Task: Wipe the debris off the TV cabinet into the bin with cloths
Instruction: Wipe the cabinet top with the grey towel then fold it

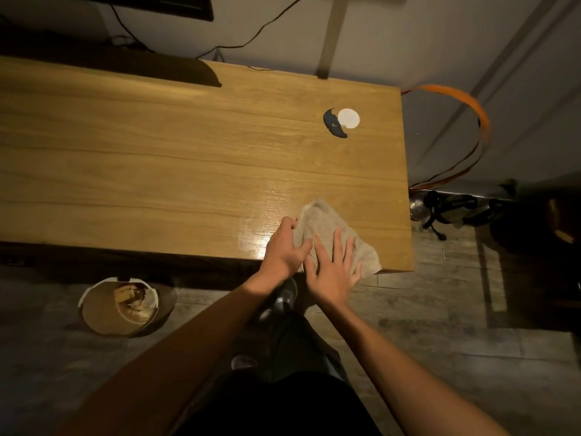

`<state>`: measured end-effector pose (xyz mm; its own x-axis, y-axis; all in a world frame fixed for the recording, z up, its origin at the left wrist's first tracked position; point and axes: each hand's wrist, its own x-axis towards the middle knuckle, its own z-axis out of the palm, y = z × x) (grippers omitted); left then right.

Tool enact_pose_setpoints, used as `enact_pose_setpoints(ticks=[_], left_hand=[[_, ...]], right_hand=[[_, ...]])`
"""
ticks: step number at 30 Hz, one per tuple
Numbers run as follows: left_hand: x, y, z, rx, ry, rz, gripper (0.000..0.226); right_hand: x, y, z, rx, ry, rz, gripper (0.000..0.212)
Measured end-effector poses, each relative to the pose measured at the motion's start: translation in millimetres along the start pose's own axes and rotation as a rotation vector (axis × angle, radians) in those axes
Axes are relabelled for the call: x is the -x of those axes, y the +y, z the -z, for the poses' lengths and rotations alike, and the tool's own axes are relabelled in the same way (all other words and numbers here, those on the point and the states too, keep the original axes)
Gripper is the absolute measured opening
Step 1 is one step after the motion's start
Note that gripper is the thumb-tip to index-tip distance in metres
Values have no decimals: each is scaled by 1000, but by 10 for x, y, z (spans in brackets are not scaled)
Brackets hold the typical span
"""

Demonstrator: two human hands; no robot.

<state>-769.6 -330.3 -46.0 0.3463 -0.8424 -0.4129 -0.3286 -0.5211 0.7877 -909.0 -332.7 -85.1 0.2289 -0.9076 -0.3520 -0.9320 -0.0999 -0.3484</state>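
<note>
A beige cloth [327, 221] lies crumpled on the near right corner of the wooden TV cabinet [157, 158]. My left hand [284, 250] grips the cloth's left edge with curled fingers. Beside it, my right hand [333, 269] lies flat on the cloth with fingers spread, at the cabinet's front edge. On the floor to the left, below the cabinet's front, stands a round bin [103, 316] with some scraps inside. No loose debris is visible on the cabinet top near the cloth.
A white disc [349, 118] covers a dark cable hole [331, 125] near the cabinet's back right. A TV base [176, 72] and black cables sit at the back. An orange hoop [471, 121] and dark clutter [452, 209] lie right of the cabinet.
</note>
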Motion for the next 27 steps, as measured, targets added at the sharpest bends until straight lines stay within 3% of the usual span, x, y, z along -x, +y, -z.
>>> enact_pose_setpoints(ticks=[2,5,7,11,15,21,24,27], left_hand=[[71,-25,88,86,32,52,43],[164,-35,278,318,-5,243,69],[220,-28,409,385,-40,301,68],[453,63,741,416,-61,237,42],[777,145,1104,454,-49,116,37],[1272,251,1528,414,-111,-52,44],[1475,230,1707,340,-166,-90,54],[1648,171,1938,304,-146,-110,56]], right_hand=[[48,-21,51,-8,-46,43,51],[125,-105,151,-99,-82,90,47],[201,-179,214,-167,-112,96,47],[357,-364,446,-405,-176,194,51],[461,-528,727,-592,-199,331,44],[765,-1088,1043,-915,-405,324,29],[863,-1304,1102,-940,-396,360,14],[892,-1415,1171,-882,-466,395,18]])
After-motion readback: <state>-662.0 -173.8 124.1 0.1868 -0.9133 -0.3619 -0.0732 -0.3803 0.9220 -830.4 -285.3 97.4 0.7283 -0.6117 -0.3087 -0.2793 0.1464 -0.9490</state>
